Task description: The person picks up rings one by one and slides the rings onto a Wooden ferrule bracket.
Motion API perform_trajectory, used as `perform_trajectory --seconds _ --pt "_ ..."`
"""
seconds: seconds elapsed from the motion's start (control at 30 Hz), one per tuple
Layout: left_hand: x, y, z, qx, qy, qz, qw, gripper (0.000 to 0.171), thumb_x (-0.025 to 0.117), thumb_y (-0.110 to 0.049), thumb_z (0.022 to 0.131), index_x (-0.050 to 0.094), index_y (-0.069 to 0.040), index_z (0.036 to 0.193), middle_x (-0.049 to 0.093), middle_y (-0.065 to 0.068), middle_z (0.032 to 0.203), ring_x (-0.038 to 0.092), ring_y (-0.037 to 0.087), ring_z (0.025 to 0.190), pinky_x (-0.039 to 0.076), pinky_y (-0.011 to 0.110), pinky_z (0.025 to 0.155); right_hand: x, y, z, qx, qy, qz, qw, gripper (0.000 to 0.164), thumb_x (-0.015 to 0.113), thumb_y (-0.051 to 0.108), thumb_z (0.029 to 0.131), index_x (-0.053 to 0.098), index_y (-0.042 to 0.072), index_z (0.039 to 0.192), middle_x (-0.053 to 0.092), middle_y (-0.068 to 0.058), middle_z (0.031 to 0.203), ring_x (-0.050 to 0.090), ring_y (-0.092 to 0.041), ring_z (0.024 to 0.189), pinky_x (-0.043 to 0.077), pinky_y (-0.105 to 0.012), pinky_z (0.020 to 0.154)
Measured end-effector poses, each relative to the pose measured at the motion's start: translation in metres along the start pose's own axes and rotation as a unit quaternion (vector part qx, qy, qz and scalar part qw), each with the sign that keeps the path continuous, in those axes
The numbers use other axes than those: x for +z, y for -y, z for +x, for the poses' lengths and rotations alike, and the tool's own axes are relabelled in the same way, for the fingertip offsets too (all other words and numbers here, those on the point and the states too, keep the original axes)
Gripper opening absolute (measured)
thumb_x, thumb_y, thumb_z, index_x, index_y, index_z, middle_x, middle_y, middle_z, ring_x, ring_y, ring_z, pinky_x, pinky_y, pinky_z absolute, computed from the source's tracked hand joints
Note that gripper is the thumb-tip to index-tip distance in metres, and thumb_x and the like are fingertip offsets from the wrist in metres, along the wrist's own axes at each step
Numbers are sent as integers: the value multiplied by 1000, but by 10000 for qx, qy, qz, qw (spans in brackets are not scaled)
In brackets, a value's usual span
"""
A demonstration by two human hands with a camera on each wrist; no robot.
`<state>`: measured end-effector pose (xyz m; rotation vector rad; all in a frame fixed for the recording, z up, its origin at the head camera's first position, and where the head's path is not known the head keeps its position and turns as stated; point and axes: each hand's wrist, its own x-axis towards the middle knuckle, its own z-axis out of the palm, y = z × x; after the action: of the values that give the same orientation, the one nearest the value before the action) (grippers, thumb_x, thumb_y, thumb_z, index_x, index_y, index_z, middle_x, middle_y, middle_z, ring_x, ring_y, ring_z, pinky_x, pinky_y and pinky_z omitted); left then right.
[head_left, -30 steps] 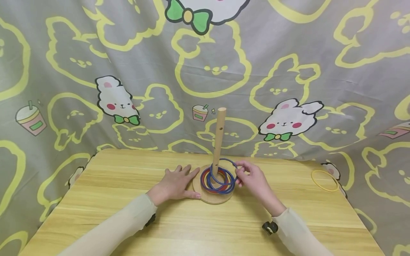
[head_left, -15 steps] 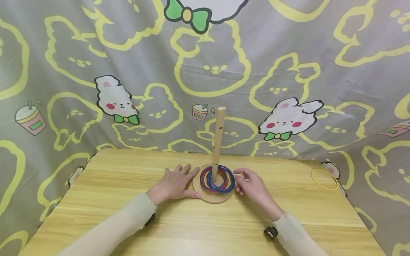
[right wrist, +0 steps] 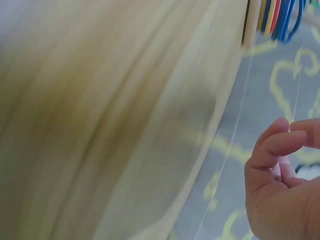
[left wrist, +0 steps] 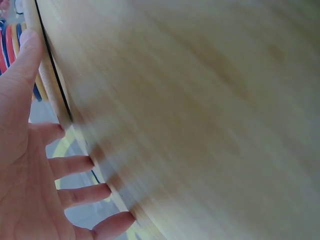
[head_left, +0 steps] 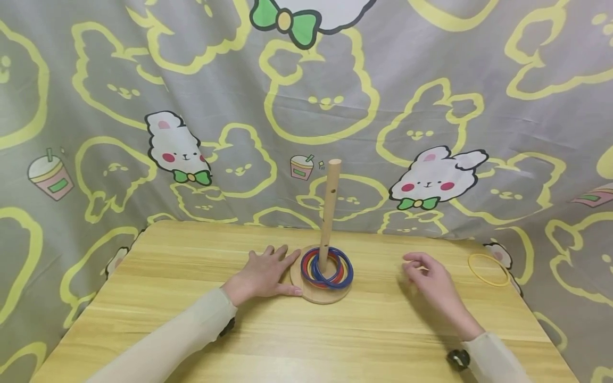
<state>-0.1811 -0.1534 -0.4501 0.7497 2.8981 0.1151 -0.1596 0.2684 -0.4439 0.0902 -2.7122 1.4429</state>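
A wooden peg rises from a round wooden base on the table. Blue, red and yellow rings lie stacked around its foot, a blue one uppermost. My left hand rests spread on the table, thumb and index finger at the base's left edge. Off to the right of the stand, my right hand is in the air with loosely bent fingers, holding nothing. One thin yellow ring lies beyond it at the table's right edge. In the right wrist view the stacked rings show at the top right corner.
The wood-grain table ends at a grey curtain printed with rabbits, which hangs behind and on both sides. A small black device is strapped at the right wrist.
My right hand let go of a blue ring, which dropped from a tilted pose onto the stack. That hand then moved right, away from the stand. My left hand stayed put.
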Motion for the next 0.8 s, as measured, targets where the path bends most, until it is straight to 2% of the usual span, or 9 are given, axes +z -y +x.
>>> perform_trajectory --seconds 0.17,0.23,0.33,0.4,0.53,0.6,0.67,0.77,0.8 --pt "1 1 1 -9 -1 91 10000 108 60 -86 92 35 -20 174 39 21 170 41 55 149 38 87 100 -41 -28 2 -55 -340 -561 9978 37 68 21 109 66 -7 133 70 -18 113 73 -12 80 55 -25 69" --pt "1 1 2 -7 -23 90 10000 108 60 -86 92 36 -19 173 40 21 170 42 55 149 39 86 99 -57 -40 4 -16 -395 -814 9959 39 69 22 109 65 -8 133 71 -19 112 73 -13 77 55 -25 65" --pt "1 0 2 -25 23 102 9999 108 61 -86 92 36 -20 173 39 21 170 41 55 149 39 86 100 -81 -57 8 47 -416 -1402 9892 43 70 25 108 64 -8 135 72 -20 113 71 -19 82 52 -29 66" --pt "0 -1 1 -16 21 71 10000 107 62 -85 92 38 -19 172 40 21 170 42 56 149 39 87 99 -97 -66 11 120 -278 -1780 9836 48 69 27 108 62 -10 137 71 -23 115 71 -30 91 50 -35 72" --pt "-2 -2 1 -22 127 88 9999 107 61 -85 93 35 -20 174 38 21 171 40 56 150 39 86 100 -125 -80 17 231 172 -2285 9731 57 65 29 110 54 -20 138 66 -37 125 65 -54 110 50 -56 84" --pt "-1 -2 1 -45 142 93 9998 107 60 -86 92 35 -21 174 38 20 172 40 56 150 39 86 100 -134 -85 19 368 431 -2368 9699 55 65 28 111 53 -23 127 66 -38 115 65 -51 101 50 -55 82" --pt "-2 -3 1 -72 161 92 9998 107 60 -86 92 35 -21 174 38 20 172 40 55 150 39 86 101 -140 -90 21 467 601 -2488 9656 48 66 27 110 58 -20 116 67 -32 104 64 -40 90 48 -50 80" --pt "-3 -3 0 -91 111 90 9999 107 60 -86 92 36 -21 173 39 19 171 41 54 150 40 85 100 -144 -98 24 533 789 -2671 9589 44 67 23 109 61 -20 110 67 -34 104 64 -40 90 50 -52 81" --pt "-4 -4 -1 -84 110 95 9999 107 60 -86 92 36 -21 173 39 19 171 41 54 150 40 85 101 -145 -101 25 482 793 -2757 9567 42 67 21 108 65 -20 115 68 -37 113 66 -47 97 52 -58 86"
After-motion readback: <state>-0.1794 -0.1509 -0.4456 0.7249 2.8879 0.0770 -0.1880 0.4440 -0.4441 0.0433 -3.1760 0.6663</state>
